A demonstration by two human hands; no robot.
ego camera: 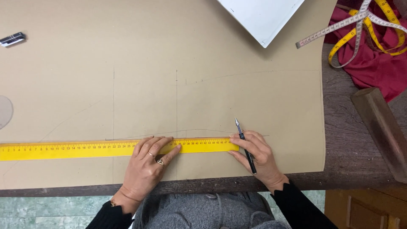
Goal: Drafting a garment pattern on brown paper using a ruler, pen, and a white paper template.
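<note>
A long yellow ruler point(76, 149) lies flat across a sheet of brown pattern paper point(169, 68) with thin pencil lines on it. My left hand point(146, 167) presses down on the ruler near its right part, fingers spread, rings on two fingers. My right hand point(258, 154) rests at the ruler's right end and holds a black mechanical pencil point(245, 144), its tip pointing up and away just past the ruler's end. The fingers of that hand touch the ruler's end.
A white sheet point(263, 17) lies at the top. A yellow and white tape measure point(364, 25) sits on red cloth point(373, 63) at the top right. A wooden block point(381, 127) lies on the dark table at right. A small black object point(12, 39) is at far left.
</note>
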